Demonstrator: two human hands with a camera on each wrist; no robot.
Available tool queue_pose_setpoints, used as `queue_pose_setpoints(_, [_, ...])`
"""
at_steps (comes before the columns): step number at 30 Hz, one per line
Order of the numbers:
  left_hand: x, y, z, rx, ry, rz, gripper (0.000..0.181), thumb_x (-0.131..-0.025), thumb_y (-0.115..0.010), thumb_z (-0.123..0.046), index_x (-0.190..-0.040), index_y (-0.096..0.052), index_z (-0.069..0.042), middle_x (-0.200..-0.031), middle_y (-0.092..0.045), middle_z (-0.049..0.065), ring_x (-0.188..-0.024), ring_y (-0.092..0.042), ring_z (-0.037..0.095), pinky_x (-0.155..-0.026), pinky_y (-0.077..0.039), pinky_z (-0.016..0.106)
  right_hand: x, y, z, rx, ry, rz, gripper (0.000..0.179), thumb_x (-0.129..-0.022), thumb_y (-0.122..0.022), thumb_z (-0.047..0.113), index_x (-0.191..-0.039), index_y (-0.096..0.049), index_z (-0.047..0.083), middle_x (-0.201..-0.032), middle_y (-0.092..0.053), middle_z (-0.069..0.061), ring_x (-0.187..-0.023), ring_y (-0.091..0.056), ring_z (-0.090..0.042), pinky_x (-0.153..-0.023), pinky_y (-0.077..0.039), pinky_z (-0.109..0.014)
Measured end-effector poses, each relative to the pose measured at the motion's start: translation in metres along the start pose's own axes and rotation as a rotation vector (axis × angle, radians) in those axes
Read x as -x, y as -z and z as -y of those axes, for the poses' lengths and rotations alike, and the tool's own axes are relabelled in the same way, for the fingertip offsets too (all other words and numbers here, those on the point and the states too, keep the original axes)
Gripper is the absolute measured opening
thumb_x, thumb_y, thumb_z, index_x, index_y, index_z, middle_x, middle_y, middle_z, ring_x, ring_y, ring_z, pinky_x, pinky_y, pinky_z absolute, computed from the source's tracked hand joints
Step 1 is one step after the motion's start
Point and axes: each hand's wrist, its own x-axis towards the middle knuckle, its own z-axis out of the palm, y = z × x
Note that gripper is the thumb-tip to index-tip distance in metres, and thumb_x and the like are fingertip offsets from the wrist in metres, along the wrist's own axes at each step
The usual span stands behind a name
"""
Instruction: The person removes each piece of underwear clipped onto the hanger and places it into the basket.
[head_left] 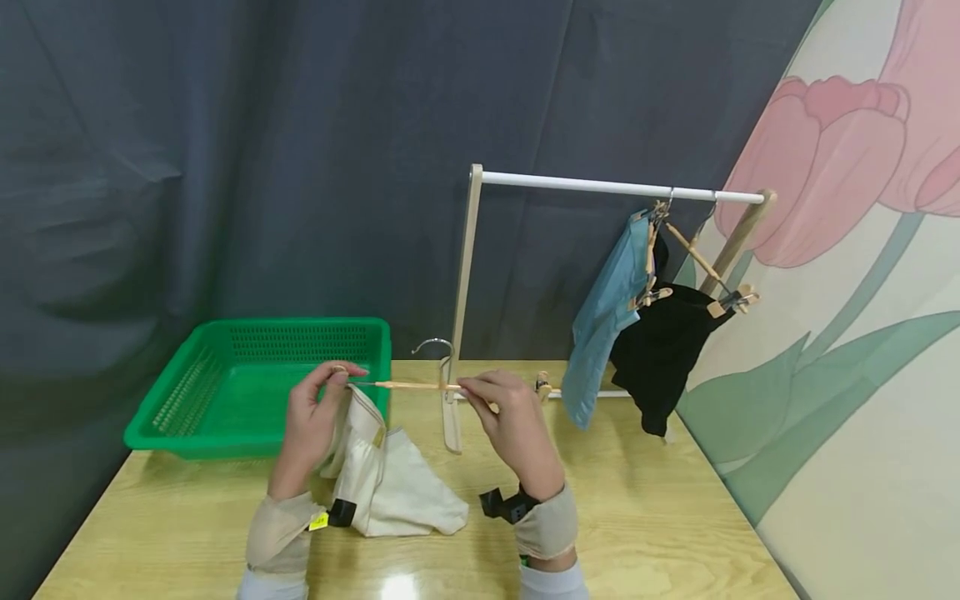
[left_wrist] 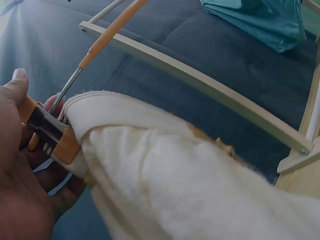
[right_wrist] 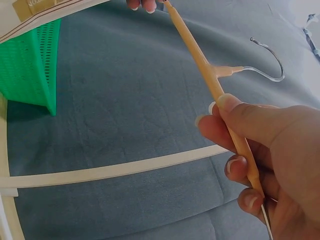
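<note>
A clip hanger with a tan bar and metal hook is held level between both hands above the table. My right hand grips its bar to the right of the hook, thumb on one side and fingers curled round the other. At the left end my left hand pinches the tan hanger clip, which sits at the waistband of a cream cloth garment. The garment hangs down from there, its lower part on the table. The free right clip shows beyond my right hand.
Behind my left hand stands a green basket. A rack with a white rail stands at the back right, bearing a blue garment and a black garment on clip hangers. A dark curtain hangs behind.
</note>
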Motion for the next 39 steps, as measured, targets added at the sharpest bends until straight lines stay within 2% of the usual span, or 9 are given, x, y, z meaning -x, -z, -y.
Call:
queue_pose_setpoints(5, [-0.004,-0.005,0.000,0.087,-0.042,-0.042,0.024,-0.107,-0.045,0.000,-0.102,-0.067,0.009,-0.102,-0.071,-0.004,-0.106,-0.064,0.005,-0.088,-0.048,0.018,-0.003,0.000,-0.001,-0.003,0.001,-0.011,0.018,-0.088,-0.078,0.008,-0.106,-0.081,0.010,-0.093,-0.075,0.000,-0.081,-0.068,-0.015,-0.067,-0.054,-0.027])
queue_pose_setpoints(10, [-0.003,-0.009,0.003,0.130,-0.077,-0.080,0.024,-0.106,-0.044,0.004,-0.098,-0.065,0.011,-0.099,-0.071,-0.011,-0.102,-0.065,0.005,-0.086,-0.049,0.019,-0.001,0.001,0.000,-0.010,-0.016,-0.003,0.018,-0.089,-0.078,0.008,-0.106,-0.081,0.011,-0.093,-0.075,0.000,-0.081,-0.068,-0.015,-0.067,-0.053,-0.026])
queue_pose_setpoints(19, [-0.001,-0.014,0.007,0.165,-0.104,-0.126,0.027,-0.106,-0.043,0.003,-0.096,-0.067,0.012,-0.097,-0.074,-0.007,-0.100,-0.068,0.010,-0.092,-0.051,0.021,0.004,-0.001,0.001,-0.024,-0.046,0.014,0.017,-0.092,-0.075,0.010,-0.108,-0.081,0.011,-0.095,-0.075,-0.001,-0.082,-0.068,-0.015,-0.065,-0.053,-0.027])
queue_pose_setpoints(26, [-0.003,-0.019,0.010,0.220,-0.110,-0.152,0.027,-0.106,-0.045,0.003,-0.094,-0.066,0.014,-0.097,-0.074,-0.008,-0.100,-0.068,0.011,-0.095,-0.050,0.023,0.002,0.001,-0.001,-0.021,-0.039,0.005,0.018,-0.089,-0.077,0.007,-0.107,-0.081,0.009,-0.094,-0.075,-0.002,-0.080,-0.068,-0.015,-0.063,-0.053,-0.029])
queue_pose_setpoints(32, [-0.004,-0.020,0.008,0.212,-0.142,-0.187,0.027,-0.105,-0.046,0.004,-0.092,-0.067,0.015,-0.095,-0.075,-0.010,-0.100,-0.066,0.010,-0.091,-0.049,0.022,0.000,-0.001,-0.005,-0.038,-0.025,0.008,0.018,-0.089,-0.077,0.007,-0.107,-0.081,0.009,-0.095,-0.076,-0.002,-0.082,-0.068,-0.016,-0.064,-0.056,-0.034])
queue_pose_setpoints(39, [-0.004,-0.017,0.005,0.195,-0.169,-0.210,0.031,-0.106,-0.050,-0.007,-0.090,-0.070,0.011,-0.092,-0.075,-0.003,-0.099,-0.061,0.010,-0.088,-0.047,0.024,-0.001,-0.002,-0.002,-0.039,-0.030,0.013,0.018,-0.090,-0.077,0.008,-0.107,-0.081,0.010,-0.095,-0.076,-0.001,-0.082,-0.068,-0.015,-0.064,-0.053,-0.028])
